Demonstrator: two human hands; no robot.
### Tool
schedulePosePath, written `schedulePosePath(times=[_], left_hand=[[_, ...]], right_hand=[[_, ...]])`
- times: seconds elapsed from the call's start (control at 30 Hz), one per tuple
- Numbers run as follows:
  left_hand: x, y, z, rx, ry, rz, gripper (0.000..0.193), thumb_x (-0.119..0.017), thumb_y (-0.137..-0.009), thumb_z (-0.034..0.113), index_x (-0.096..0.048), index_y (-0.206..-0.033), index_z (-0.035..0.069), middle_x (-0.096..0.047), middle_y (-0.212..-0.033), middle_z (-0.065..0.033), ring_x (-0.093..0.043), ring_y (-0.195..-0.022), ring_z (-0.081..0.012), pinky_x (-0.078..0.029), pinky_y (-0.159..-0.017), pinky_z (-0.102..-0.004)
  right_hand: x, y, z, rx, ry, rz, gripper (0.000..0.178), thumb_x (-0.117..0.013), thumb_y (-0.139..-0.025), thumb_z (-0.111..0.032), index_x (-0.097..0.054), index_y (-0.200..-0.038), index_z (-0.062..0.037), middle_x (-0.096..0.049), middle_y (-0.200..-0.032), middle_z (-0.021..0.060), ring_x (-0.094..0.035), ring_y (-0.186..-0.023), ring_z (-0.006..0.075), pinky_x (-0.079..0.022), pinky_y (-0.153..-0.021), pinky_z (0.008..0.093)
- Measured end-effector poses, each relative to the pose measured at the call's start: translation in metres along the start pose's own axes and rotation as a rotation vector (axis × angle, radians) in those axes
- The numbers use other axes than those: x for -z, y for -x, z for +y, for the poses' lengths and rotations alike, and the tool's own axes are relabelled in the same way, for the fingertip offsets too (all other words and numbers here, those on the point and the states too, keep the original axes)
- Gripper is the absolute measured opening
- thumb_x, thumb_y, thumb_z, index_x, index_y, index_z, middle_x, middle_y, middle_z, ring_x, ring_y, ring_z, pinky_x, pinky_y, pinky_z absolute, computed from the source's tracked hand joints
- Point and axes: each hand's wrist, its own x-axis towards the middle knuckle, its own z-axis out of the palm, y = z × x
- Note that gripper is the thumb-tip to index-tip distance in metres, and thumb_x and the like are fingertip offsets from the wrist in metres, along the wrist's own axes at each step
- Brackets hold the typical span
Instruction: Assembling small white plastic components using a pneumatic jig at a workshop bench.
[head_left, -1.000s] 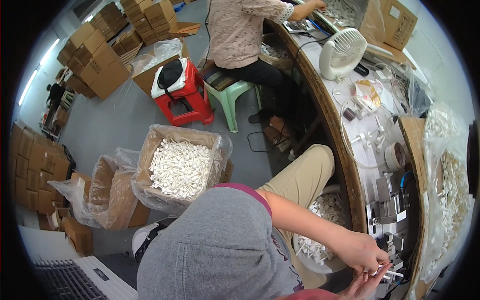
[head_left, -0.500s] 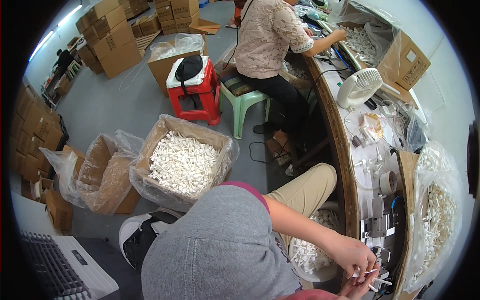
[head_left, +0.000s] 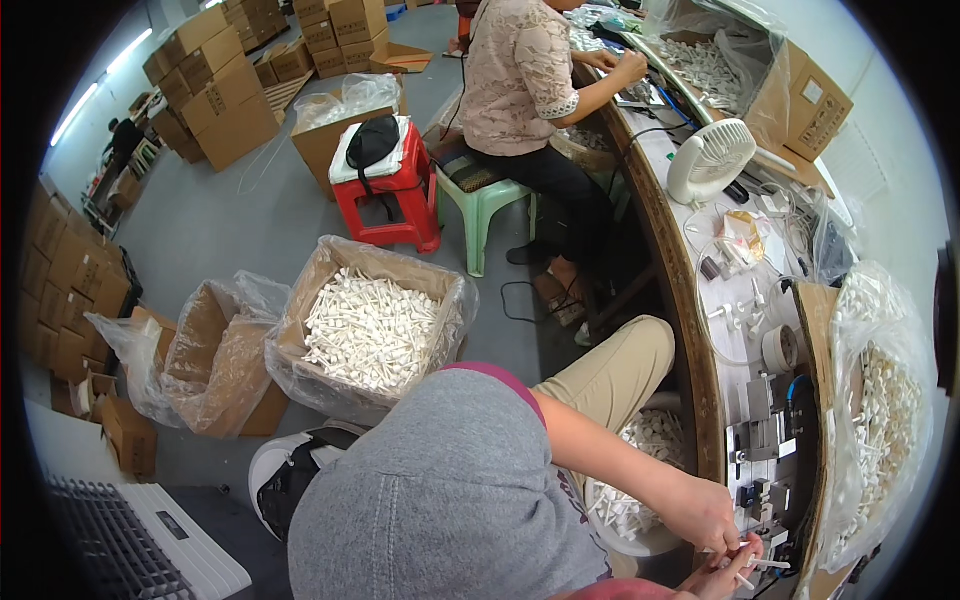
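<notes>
My left hand (head_left: pixel 705 517) is closed in a pinch at the bench's near edge. Its fingertips meet a small white plastic part (head_left: pixel 740 547) just above my other hand. Below it, my right hand (head_left: pixel 728 572) grips a few white plastic sticks (head_left: pixel 768 564), whose ends poke out past the fingers. Part of that hand is hidden by the lower edge and the left hand. Small metal fixtures (head_left: pixel 765 437) stand on the bench beside both hands. Under my left forearm sits a white tub (head_left: pixel 645 545) of similar white stick parts.
A plastic-lined carton (head_left: pixel 885 430) of white parts stands along the right. Farther up the bench (head_left: pixel 690 330) are a white fan (head_left: pixel 712 160) and loose cables. A co-worker (head_left: pixel 515 80) sits beyond on a green stool (head_left: pixel 485 225). Another lined carton (head_left: pixel 290 350) on the floor holds many parts.
My left hand has shifted slightly right and down, its fingers more curled over the right hand. The co-worker's arm has drawn back to the left. The whole view has shifted a little.
</notes>
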Motion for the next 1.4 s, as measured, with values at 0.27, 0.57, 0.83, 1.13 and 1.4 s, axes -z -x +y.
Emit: schedulePosePath(times=[0.27, 0.57, 0.83, 1.13, 1.4], left_hand=[[-0.002, -0.004, -0.022, 0.09, -0.099, 0.06, 0.014, -0.069, -0.072, 0.015, -0.067, -0.08, 0.003, -0.064, -0.112, -0.0087, -0.063, -0.082, -0.0234, -0.053, -0.06, -0.0347], [-0.046, 0.009, -0.068, 0.2, -0.248, 0.081, 0.014, -0.067, -0.07, 0.017, -0.067, -0.073, 0.003, -0.065, -0.109, -0.0109, -0.062, -0.088, -0.0227, -0.053, -0.061, -0.0354], [-0.081, 0.002, -0.089, 0.212, -0.478, -0.15, 0.016, -0.066, -0.065, 0.019, -0.07, -0.068, 0.004, -0.069, -0.111, -0.0205, -0.066, -0.057, -0.0197, -0.048, -0.049, -0.0332], [-0.062, -0.02, -0.092, 0.238, -0.424, -0.363, 0.016, -0.067, -0.059, 0.022, -0.07, -0.059, 0.006, -0.068, -0.11, -0.0287, -0.07, -0.061, -0.0215, -0.046, -0.047, -0.0314], [-0.065, -0.028, -0.095, 0.261, -0.317, -0.455, 0.017, -0.067, -0.056, 0.023, -0.069, -0.059, 0.006, -0.069, -0.102, -0.03, -0.07, -0.062, -0.0238, -0.048, -0.047, -0.0333]], right_hand=[[0.009, -0.011, 0.012, -0.102, -0.11, 0.139, 0.05, -0.034, -0.102, -0.057, -0.052, -0.087, -0.0129, -0.055, -0.073, -0.0002, -0.047, -0.057, 0.0108, -0.041, -0.053, 0.0258], [-0.018, -0.014, 0.012, -0.021, -0.477, 0.043, 0.045, -0.038, -0.104, -0.048, -0.055, -0.089, -0.0096, -0.058, -0.078, 0.0035, -0.052, -0.065, 0.0153, -0.044, -0.06, 0.0283], [-0.004, -0.015, 0.028, 0.032, -0.461, 0.081, 0.037, -0.044, -0.103, -0.041, -0.056, -0.089, -0.0087, -0.056, -0.079, 0.0037, -0.05, -0.068, 0.0156, -0.043, -0.062, 0.0284], [0.0, -0.038, 0.038, 0.07, -0.539, -0.053, 0.039, -0.04, -0.105, -0.039, -0.056, -0.096, -0.0051, -0.056, -0.079, 0.0036, -0.047, -0.063, 0.0144, -0.04, -0.058, 0.0266], [-0.028, -0.026, 0.003, 0.13, -0.218, 0.339, 0.038, -0.04, -0.105, -0.038, -0.056, -0.103, -0.0029, -0.057, -0.082, 0.0057, -0.046, -0.059, 0.0142, -0.038, -0.054, 0.0276]])
